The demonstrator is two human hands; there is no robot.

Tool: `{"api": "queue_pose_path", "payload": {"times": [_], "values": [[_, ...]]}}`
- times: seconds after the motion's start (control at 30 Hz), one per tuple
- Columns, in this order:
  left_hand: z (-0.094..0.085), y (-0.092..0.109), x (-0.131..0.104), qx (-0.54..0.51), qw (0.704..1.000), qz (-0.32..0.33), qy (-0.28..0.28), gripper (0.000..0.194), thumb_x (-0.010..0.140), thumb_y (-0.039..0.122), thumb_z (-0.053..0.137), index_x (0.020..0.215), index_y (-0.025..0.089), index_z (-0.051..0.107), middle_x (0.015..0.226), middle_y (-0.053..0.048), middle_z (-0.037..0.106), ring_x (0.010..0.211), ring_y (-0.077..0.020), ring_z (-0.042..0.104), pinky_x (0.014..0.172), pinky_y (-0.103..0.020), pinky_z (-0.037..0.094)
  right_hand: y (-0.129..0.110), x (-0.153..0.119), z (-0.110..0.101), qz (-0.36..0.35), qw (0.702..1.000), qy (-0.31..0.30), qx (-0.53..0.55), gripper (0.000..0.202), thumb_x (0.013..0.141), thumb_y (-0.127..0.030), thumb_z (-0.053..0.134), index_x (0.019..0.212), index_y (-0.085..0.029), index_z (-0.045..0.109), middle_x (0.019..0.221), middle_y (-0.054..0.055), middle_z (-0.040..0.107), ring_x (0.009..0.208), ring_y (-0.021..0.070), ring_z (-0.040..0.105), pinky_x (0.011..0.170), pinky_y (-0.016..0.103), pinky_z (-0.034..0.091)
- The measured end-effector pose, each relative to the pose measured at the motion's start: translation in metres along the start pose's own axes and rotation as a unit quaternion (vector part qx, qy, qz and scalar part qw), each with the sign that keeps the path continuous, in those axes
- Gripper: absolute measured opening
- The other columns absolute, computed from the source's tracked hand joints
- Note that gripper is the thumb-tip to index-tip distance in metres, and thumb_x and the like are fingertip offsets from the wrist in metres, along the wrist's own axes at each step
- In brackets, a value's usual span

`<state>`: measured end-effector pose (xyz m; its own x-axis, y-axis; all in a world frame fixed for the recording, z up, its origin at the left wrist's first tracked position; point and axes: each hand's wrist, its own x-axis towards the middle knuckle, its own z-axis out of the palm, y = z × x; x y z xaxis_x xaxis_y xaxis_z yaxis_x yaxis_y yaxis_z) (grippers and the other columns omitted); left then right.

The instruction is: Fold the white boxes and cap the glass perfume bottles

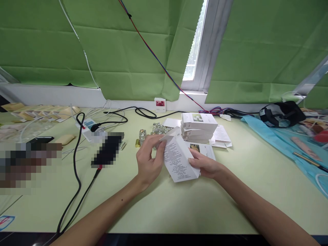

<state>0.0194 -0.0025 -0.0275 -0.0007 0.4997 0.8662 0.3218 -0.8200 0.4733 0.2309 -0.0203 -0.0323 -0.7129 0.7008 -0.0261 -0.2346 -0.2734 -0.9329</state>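
Observation:
A white printed carton with lines of small text is held up over the table between my two hands. At its upper left end, my left hand pinches the flap between thumb and fingers. My right hand grips the carton's right side, thumb on the front edge and fingers behind. Just beyond the carton stands a stack of white boxes. A flat white box with a picture lies partly hidden behind my right hand. Small glass bottles and a gold cap are beyond my left hand.
A power strip and black cable run along the left, near a pixelated phone. At the back stands a small card. On the right, a black headset and a pen lie on blue sheeting.

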Motion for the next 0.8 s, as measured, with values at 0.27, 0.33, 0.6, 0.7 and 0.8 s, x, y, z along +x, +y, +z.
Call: {"api": "queue_pose_path", "payload": {"times": [0.27,0.33,0.6,0.7,0.8], "values": [[0.0006,-0.0011,-0.0003,0.001,1.000,0.000,-0.002,0.022,0.095,0.011,0.061,0.110,0.024,0.069,0.103,-0.005,0.070,0.093,-0.0184,0.066,0.075,-0.033,0.055,0.0002,0.0002,0.0005,-0.004,1.000,0.000,-0.003,0.087,0.075,-0.060,0.085,0.147,-0.026,0.049,0.134,0.012,0.065,0.112,0.0234,0.068,0.082,0.028,0.055],[0.0008,-0.0008,0.0000,0.003,1.000,0.001,-0.003,0.021,0.095,0.011,0.061,0.110,0.024,0.069,0.102,-0.005,0.071,0.093,-0.0185,0.066,0.075,-0.033,0.055,-0.0003,0.0002,0.0008,-0.004,1.000,0.000,-0.005,0.087,0.075,-0.060,0.085,0.147,-0.026,0.049,0.134,0.012,0.065,0.113,0.0239,0.067,0.082,0.028,0.055],[0.0002,-0.0001,-0.0014,0.007,1.000,0.001,-0.002,0.019,0.096,0.013,0.060,0.110,0.024,0.069,0.103,-0.006,0.071,0.094,-0.0191,0.066,0.077,-0.035,0.056,-0.0005,0.0002,0.0013,-0.011,1.000,-0.003,0.002,0.085,0.076,-0.058,0.085,0.147,-0.025,0.050,0.136,0.012,0.064,0.113,0.0229,0.068,0.082,0.026,0.054],[0.0003,-0.0005,-0.0018,0.011,1.000,-0.003,-0.001,0.018,0.097,0.015,0.060,0.110,0.024,0.069,0.103,-0.006,0.071,0.095,-0.0192,0.067,0.077,-0.034,0.057,-0.0006,0.0002,0.0013,-0.013,1.000,-0.003,0.003,0.086,0.076,-0.058,0.085,0.147,-0.025,0.049,0.137,0.012,0.063,0.113,0.0232,0.068,0.082,0.027,0.054],[0.0004,-0.0007,-0.0017,0.014,1.000,-0.007,-0.004,0.017,0.097,0.016,0.060,0.110,0.023,0.068,0.104,-0.007,0.071,0.096,-0.0191,0.067,0.076,-0.034,0.057,0.0000,0.0005,0.0009,-0.011,1.000,0.000,0.002,0.087,0.076,-0.058,0.085,0.147,-0.025,0.049,0.138,0.013,0.063,0.113,0.0234,0.068,0.082,0.027,0.055]]}}
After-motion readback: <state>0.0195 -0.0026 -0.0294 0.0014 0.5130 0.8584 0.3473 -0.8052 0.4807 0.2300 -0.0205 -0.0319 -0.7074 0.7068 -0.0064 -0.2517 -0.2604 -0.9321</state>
